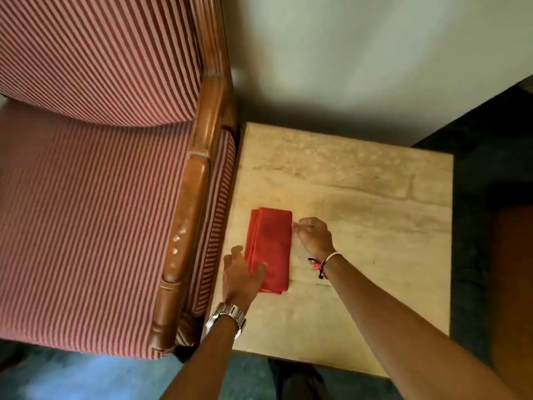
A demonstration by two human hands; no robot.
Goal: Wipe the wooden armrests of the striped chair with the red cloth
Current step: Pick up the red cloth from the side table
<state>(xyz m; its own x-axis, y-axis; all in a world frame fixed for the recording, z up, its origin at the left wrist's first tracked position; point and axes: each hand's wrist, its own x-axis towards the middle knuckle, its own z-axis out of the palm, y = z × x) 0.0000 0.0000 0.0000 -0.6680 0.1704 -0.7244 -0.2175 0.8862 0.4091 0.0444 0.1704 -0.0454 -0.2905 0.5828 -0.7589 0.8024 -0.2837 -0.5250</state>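
A folded red cloth [271, 243] lies flat on a pale stone-topped side table [360, 197]. My left hand [240, 277] rests at the cloth's lower left edge, fingers spread, thumb lying on the cloth. My right hand [313, 235] sits at the cloth's right edge, fingertips touching its upper right side, fingers loosely curled. Neither hand has lifted the cloth. The striped chair [86, 212] stands to the left of the table. Its right wooden armrest [187, 226] runs alongside the table, with pale scuff marks on it. The other armrest is out of view.
The table stands tight against the chair's right side, with a pale wall [346, 53] behind it. Dark carpet [476, 197] lies to the right and a bluish floor in front of the chair. A watch is on my left wrist and a bracelet on my right.
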